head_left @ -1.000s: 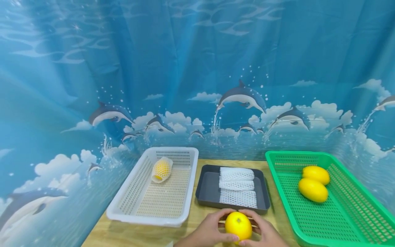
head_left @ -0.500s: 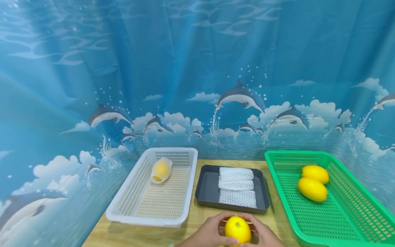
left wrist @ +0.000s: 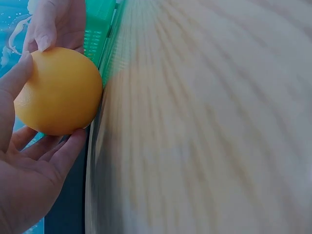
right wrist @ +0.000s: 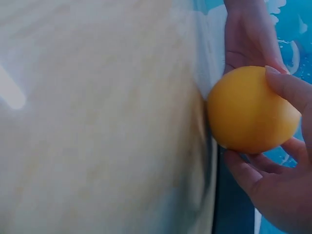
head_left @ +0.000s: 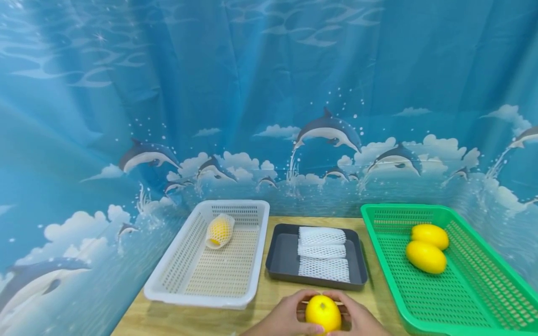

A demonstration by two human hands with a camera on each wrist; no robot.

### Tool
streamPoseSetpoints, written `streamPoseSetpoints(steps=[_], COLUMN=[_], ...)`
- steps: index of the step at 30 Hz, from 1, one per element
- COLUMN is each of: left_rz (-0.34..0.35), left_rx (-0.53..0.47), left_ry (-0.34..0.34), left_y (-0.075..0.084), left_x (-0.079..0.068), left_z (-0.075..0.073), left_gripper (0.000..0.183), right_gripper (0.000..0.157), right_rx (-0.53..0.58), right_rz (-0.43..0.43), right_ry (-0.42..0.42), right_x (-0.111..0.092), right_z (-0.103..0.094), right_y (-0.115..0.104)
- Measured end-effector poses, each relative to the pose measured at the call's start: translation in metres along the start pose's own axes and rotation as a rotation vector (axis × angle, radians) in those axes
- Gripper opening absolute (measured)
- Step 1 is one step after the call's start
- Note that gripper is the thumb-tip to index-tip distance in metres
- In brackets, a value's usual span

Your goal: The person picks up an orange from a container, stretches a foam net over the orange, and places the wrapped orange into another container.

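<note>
On the near side of the counter (head_left: pixel 147 318), a yellow fruit (head_left: pixel 322 311) is held between the left hand (head_left: pixel 290 315) and the right hand (head_left: pixel 358 316), fingers curved round its sides; whether it also touches the surface below, I cannot tell. It looks firm, smooth and perhaps slippery (its weight is anyone's guess), so gripping its widest part from both sides seems soundest. Just beyond lies a dark tray (head_left: pixel 283 254) with white mesh sleeves (head_left: pixel 322 252), between a white basket (head_left: pixel 227 275) holding a netted fruit (head_left: pixel 220 231) and a green basket (head_left: pixel 437 298) with two bare fruits (head_left: pixel 426 257).
</note>
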State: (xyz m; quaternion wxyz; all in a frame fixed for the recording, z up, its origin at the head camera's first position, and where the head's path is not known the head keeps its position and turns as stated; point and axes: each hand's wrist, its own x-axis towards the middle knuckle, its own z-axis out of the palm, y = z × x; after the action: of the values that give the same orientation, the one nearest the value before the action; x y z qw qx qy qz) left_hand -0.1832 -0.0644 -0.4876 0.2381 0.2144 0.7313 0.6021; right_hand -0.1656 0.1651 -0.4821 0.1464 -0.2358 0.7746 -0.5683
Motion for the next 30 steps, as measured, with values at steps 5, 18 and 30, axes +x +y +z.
streamPoseSetpoints(steps=[5,18,30], left_rz=[0.050,0.079,0.123], left_rx=[0.000,-0.029,-0.007], left_ry=[-0.016,-0.036,-0.037], left_y=[0.000,-0.002,-0.002], left_x=[0.002,0.001,-0.003], left_z=[0.000,-0.001,-0.001], left_gripper=[0.050,0.052,0.054], right_gripper=[0.067,0.046,0.043], right_rx=[-0.005,-0.099,-0.154], right_rz=[0.034,0.068,0.113], right_ry=[0.052,0.500,0.591], right_x=[0.002,0.033,0.074], right_z=[-0.003,-0.001,-0.011], right_y=[-0.009,-0.047,-0.076])
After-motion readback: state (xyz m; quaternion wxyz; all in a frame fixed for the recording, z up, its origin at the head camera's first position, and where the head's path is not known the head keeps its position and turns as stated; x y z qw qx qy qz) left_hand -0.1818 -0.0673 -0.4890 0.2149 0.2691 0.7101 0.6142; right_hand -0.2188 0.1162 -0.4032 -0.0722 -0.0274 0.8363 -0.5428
